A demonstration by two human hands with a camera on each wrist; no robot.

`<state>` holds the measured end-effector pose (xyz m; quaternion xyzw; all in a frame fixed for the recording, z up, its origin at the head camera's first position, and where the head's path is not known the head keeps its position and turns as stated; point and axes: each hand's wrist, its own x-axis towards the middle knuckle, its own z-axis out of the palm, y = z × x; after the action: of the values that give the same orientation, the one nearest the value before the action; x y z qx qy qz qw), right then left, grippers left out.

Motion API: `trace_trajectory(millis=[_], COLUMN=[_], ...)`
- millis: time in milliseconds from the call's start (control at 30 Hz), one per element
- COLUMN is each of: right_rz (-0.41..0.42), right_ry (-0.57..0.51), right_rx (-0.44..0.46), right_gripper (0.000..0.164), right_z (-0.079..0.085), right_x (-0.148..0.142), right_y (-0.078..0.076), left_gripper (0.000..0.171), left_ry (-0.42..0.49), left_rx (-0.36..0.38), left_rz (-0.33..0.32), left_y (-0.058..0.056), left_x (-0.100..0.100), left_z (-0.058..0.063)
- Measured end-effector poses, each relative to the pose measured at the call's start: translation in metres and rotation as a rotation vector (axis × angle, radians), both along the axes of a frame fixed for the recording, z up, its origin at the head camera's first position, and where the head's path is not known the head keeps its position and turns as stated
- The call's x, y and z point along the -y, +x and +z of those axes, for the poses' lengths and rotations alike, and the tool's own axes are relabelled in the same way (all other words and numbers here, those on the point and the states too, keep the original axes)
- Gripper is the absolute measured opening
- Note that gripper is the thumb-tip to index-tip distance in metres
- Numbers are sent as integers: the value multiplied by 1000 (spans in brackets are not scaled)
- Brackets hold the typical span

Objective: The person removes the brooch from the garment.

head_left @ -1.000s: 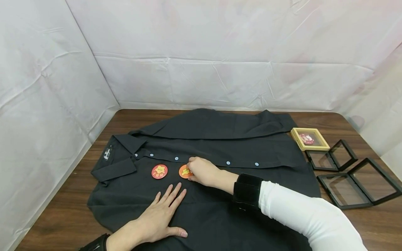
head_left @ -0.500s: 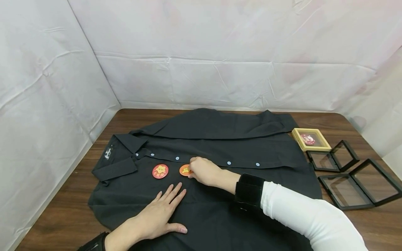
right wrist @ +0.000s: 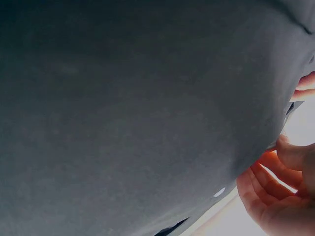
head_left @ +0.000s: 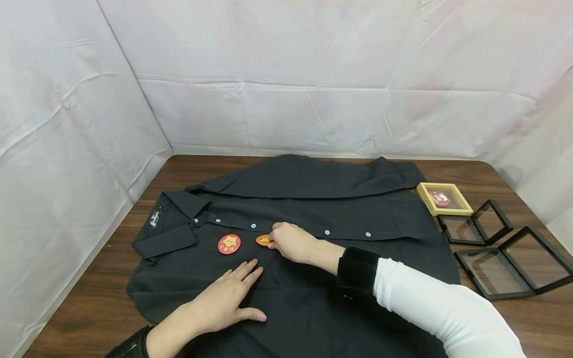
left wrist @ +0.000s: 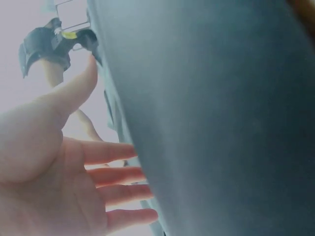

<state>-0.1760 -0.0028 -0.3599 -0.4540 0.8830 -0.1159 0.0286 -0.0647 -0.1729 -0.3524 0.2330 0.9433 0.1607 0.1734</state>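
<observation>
A dark button-up shirt [head_left: 340, 214] lies spread out, its collar to the left. On it sits a round red badge [head_left: 229, 244] with a yellow star figure. To the right of that, my right hand [head_left: 293, 242] pinches an orange badge [head_left: 263, 240] between thumb and curled fingers at its right edge. The orange badge is tilted, so its face looks like a narrow oval, partly hidden by the fingers. My left hand [head_left: 224, 301] is below both badges, fingers straight, thumb spread. In the left wrist view, the left fingertips [left wrist: 147, 215] meet the dark cloth.
At the right of the wooden table [head_left: 85, 303] stand a yellow frame case [head_left: 443, 199] with a pink badge inside, a small black hinged frame [head_left: 463, 228] and a larger black hinged frame [head_left: 497, 271], both unfolded. White cloth walls [head_left: 313, 99] enclose the back and left.
The orange badge has tipped from nearly face-up to a narrow oval in my right hand. My left hand has shifted slightly, its fingers drawing closer together.
</observation>
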Motion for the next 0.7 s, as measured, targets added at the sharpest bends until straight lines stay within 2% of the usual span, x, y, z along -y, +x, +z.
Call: trace_trajectory(millis=[100, 500, 700], right_rz=[3, -6, -16], right_ry=[-9, -14, -17], right_rx=[5, 32, 59], right_gripper=[15, 16, 17], right_z=[1, 2, 2], right_x=[0, -1, -1], right_y=[0, -2, -4], left_gripper=[83, 61, 49], left_ry=[8, 56, 120], left_rx=[-42, -158, -195], left_rz=[18, 162, 216], left_y=[-2, -16, -25], left_x=[-1, -9, -7], left_z=[3, 20, 22])
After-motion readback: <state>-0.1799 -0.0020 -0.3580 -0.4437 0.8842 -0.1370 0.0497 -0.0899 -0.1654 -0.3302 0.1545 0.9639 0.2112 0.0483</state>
